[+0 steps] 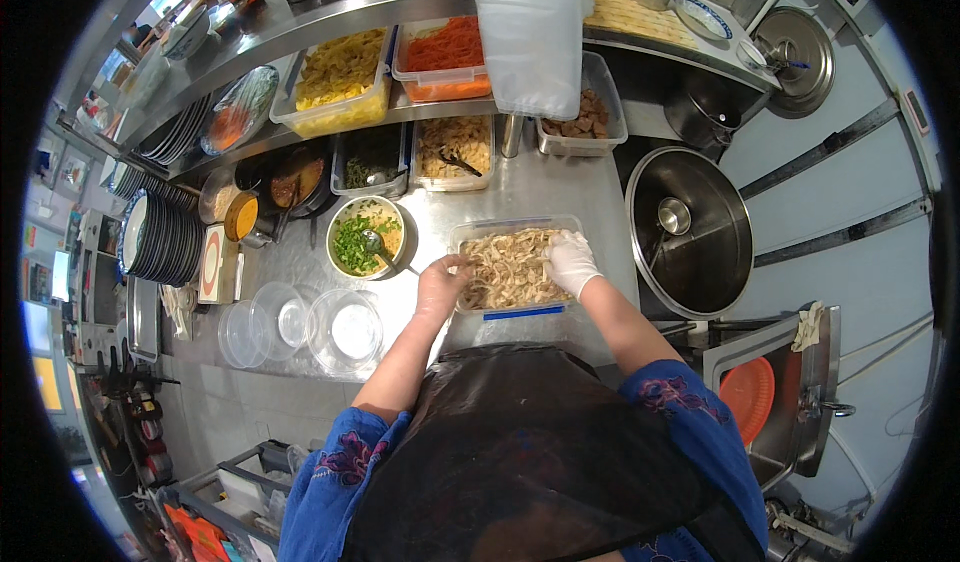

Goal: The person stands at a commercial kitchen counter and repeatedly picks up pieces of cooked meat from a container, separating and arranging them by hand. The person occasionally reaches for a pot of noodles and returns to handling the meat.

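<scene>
A clear plastic container (516, 228) full of pale brown shredded food (510, 269) lies on the steel worktop before me. My right hand (573, 262), in a thin white glove, reaches over the container's right side with its fingertips in the shreds. At the left side, the fingers of my left hand (444, 286) touch the food's edge; a thin translucent glove seems to cover it. Whether either hand grips any shreds is hidden. Left of the container sits a bowl (334, 258) of chopped green herbs (354, 238) in a yellowish sauce, with a metal spoon (375, 245) in it.
Clear plastic bowls (345, 331) stand at the worktop's front left, near stacked dark-sided plates (169, 239). Tubs of orange-red shreds (444, 44), yellow food (341, 74) and brown chunks (581, 119) line the back. A large steel pot (694, 277) holding a ladle (673, 217) stands right.
</scene>
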{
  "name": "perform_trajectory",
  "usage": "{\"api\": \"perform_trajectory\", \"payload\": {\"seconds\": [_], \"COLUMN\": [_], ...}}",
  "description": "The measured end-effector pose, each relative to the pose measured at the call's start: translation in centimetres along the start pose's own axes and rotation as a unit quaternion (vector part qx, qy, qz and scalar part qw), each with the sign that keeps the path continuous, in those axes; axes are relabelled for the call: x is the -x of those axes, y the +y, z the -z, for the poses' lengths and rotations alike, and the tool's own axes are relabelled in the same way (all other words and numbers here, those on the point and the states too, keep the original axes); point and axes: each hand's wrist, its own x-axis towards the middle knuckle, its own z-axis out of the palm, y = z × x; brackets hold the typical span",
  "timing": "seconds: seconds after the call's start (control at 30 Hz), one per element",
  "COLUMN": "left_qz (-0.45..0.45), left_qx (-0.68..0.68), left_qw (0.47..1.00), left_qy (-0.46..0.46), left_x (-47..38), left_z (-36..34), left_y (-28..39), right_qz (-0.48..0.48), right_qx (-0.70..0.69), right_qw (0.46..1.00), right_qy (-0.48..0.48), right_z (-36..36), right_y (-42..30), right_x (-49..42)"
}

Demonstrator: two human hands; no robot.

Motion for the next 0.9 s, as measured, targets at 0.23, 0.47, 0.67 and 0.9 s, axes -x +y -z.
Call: {"api": "perform_trajectory", "payload": {"seconds": [0.23, 0.47, 0.67, 0.9], "left_qz": [0.054, 0.078, 0.056, 0.046], "left_qx": [0.206, 0.244, 0.225, 0.183], "left_qw": [0.971, 0.96, 0.967, 0.974], "left_qy": [-0.106, -0.11, -0.104, -0.125], "left_x": [0.4, 0.4, 0.5, 0.4], "left_z": [-1.6, -1.7, -1.8, -2.0], "left_y": [2.7, 3.1, 2.5, 2.1], "right_qz": [-0.147, -0.157, -0.071, -0.181], "right_qx": [-0.532, -0.52, -0.387, -0.504], "right_qw": [0.832, 0.839, 0.916, 0.844], "right_qy": [-0.064, -0.03, 0.074, -0.04], "right_z": [1.7, -0.1, 1.3, 1.9], "right_y": [-4.0, -6.3, -8.1, -8.3], "right_x": [-0.3, -0.3, 0.2, 0.3]}}
